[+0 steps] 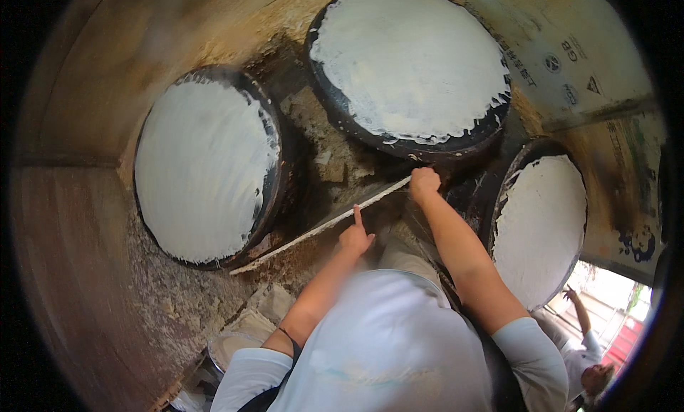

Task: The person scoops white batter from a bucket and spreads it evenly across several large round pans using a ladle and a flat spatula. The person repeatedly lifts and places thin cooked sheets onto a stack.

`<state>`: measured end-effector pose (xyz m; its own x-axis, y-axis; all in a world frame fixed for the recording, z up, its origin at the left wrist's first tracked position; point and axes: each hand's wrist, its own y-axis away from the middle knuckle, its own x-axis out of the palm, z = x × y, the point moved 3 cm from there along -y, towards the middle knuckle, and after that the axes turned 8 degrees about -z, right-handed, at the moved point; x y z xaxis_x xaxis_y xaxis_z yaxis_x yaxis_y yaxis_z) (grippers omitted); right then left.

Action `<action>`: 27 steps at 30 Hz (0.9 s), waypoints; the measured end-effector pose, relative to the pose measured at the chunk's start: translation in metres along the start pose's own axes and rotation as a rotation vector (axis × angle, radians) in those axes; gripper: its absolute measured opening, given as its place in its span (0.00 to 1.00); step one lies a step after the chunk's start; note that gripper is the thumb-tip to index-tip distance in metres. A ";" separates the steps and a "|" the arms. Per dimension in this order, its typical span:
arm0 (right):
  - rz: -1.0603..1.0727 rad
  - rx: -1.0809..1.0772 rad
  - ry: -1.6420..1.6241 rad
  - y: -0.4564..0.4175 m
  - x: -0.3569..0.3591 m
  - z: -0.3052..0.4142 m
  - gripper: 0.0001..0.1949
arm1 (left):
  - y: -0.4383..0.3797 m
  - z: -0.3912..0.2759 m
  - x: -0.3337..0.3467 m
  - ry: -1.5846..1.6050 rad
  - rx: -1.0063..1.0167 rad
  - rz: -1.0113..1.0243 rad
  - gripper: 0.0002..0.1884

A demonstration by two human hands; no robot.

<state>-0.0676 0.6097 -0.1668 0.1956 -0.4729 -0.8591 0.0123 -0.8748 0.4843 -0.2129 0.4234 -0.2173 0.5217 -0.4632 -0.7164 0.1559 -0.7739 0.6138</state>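
Observation:
My right hand (pixel 426 183) is closed around the upper end of a long, thin strip (pixel 315 231) coated with whitish batter or paste. The strip slants down to the left, its far end near the lower rim of the left griddle. With its index finger extended, my left hand (pixel 357 237) touches the middle of the strip; its thumb is out and the other fingers are curled. White batter covers three round dark griddles: the left griddle (pixel 207 169), the large upper griddle (pixel 409 65) just beyond my right fist, and the right griddle (pixel 539 233).
A rough, crusted ledge (pixel 176 294) lies at lower left, beside a pale container (pixel 227 348). Boards (pixel 577 54) with printed writing stand around the griddles. Another person (pixel 582 358) is at lower right, one arm raised, near a bright opening.

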 end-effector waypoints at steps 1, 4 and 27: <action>-0.002 -0.021 0.057 0.005 -0.002 0.004 0.11 | -0.001 0.001 0.000 -0.009 0.000 -0.002 0.53; -0.169 -0.049 0.007 0.038 -0.015 -0.004 0.09 | -0.008 0.004 0.001 -0.038 0.012 0.021 0.54; 0.278 0.753 -2.879 0.443 0.080 -0.156 0.09 | 0.105 -0.155 0.072 0.450 0.373 0.853 0.24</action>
<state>0.1061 0.2004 0.0050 -0.3640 0.7969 0.4821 0.0506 -0.4999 0.8646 -0.0287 0.3756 -0.1528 0.6139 -0.7757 0.1463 -0.6428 -0.3837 0.6630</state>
